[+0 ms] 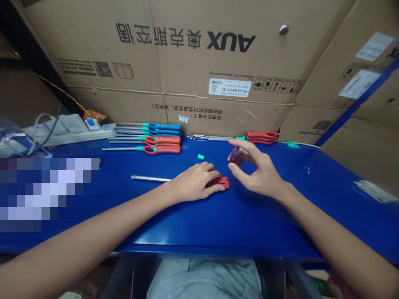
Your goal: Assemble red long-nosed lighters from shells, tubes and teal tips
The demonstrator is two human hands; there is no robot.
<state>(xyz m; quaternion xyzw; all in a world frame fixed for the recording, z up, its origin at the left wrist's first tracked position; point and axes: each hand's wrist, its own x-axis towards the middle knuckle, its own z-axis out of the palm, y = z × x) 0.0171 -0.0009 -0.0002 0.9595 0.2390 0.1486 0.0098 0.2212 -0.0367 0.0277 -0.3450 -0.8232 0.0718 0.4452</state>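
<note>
My left hand (193,182) is closed over a red long-necked lighter (222,181) lying on the blue table. The lighter's metal tube (149,179) sticks out to the left from beneath the hand, and its middle is hidden by my fingers. My right hand (257,170) pinches a small screwdriver with a purple handle (235,153), held nearly upright. The thin shaft reaches down to the right end of the red handle; its tip is too small to make out. A small turquoise piece (201,157) lies just behind my left hand.
Lighters with blue handles (163,129) and orange-red handles (162,148) lie in a row at the back left. Stacked red handle parts (262,137) and metal tubes (215,138) lie against a cardboard wall (187,62). A power strip (77,133) stands far left; pale strips (375,191) lie right.
</note>
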